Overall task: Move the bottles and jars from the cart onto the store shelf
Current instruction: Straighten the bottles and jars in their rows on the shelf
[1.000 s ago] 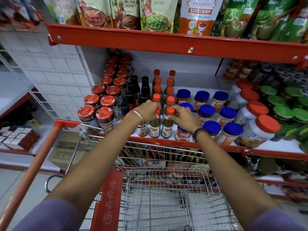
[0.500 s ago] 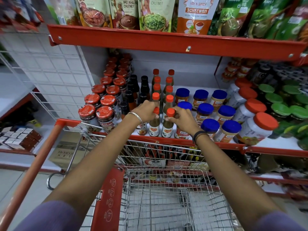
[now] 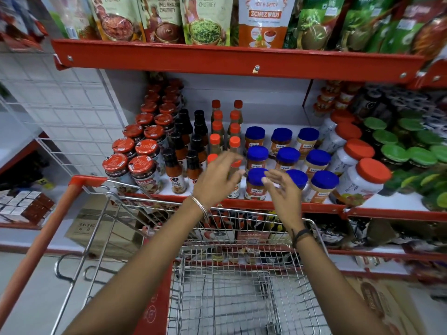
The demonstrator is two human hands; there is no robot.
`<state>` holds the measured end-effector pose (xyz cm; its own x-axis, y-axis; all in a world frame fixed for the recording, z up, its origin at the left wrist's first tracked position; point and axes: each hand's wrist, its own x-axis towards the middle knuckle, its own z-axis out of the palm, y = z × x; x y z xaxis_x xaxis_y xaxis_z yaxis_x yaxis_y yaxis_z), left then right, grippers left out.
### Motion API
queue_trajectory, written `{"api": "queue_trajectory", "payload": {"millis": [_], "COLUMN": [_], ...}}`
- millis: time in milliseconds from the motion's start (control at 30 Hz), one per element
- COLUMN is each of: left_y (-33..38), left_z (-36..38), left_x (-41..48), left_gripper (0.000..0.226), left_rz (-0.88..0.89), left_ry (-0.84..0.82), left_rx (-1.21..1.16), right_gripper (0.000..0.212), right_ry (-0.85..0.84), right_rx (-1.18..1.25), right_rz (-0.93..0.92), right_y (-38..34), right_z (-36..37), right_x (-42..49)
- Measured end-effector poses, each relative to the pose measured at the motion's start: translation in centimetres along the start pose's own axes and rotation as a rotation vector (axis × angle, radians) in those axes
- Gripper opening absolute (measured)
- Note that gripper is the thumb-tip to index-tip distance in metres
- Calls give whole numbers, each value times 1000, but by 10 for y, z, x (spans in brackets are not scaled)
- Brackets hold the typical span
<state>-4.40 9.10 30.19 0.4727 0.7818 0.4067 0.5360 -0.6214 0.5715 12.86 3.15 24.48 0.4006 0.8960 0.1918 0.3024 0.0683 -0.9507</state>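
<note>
Printed words readable on the goods: an orange and white pouch [image 3: 265, 21] on the top red shelf reads "HOT & SPICY" above "SCHEZWAN". Three pale green pouches [image 3: 205, 20] left of it each carry the word "CHUTNEY"; the other lines are too blurred. Blue-lidded glass jars [image 3: 256, 183] on the middle shelf show a small "VEEBA" label. A white plastic jar with an orange lid [image 3: 360, 182] reads "Mix Fruit Jam". A dark glass jar with a red lid [image 3: 145, 176] reads "Kissan". A dark green pouch [image 3: 314, 22] at top right seems to read "Knorr".
</note>
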Motion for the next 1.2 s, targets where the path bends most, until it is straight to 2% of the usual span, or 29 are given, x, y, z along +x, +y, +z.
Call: {"api": "queue_trajectory", "payload": {"millis": [100, 167, 233, 300, 467, 533, 633, 933, 1000, 1067, 1100, 1133, 1200], "left_y": [21, 30, 37, 47, 29, 29, 37, 39, 47, 62, 72, 83, 98], "left_z": [44, 79, 112, 138, 200, 203, 199, 206, 210, 217, 220, 223, 232], "left_x": [-13, -20, -22, -20, -4, 1, 5, 0, -6, -19, -24, -27, -25], "left_gripper": [28, 33, 46, 60, 92, 94, 77, 79, 69, 57, 54, 53, 61], "left_rz": [-102, -210, -315, -411, -573, -621, -589, -490, -523, -542, -497, -444, -382], "left_ry": [-92, -161, -245, -323, -312, -304, -290, -137, -7, 149, 167, 123, -47], "left_rx": [-288, -440, -562, -673, -671, -681, -706, -658, -592, -528, -530, -544, -575], "right_gripper": [32, 49, 68, 77, 87, 92, 107, 98, 88, 67, 58, 55, 66], "right_ry": [261, 314, 244, 131, -47, -66, -60, -98, -6, 183, 291, 375, 431], "right_rx": [134, 185, 173, 119, 125, 158, 209, 186, 195, 203, 217, 232, 257], "right_rz": [112, 198, 267, 311, 297, 293, 312, 299, 241, 162, 132, 110, 106], "right_y": [33, 55, 71, 81, 92, 90, 90, 103, 108, 113, 115, 118, 122], "right_z": [-24, -39, -48, -53, -60, -62, -64, -68, -72, -80, -85, -92, -106], "right_x": [-21, -25, -23, -19, -5, 1, 4, 4, -1, -7, -10, -11, -6]}}
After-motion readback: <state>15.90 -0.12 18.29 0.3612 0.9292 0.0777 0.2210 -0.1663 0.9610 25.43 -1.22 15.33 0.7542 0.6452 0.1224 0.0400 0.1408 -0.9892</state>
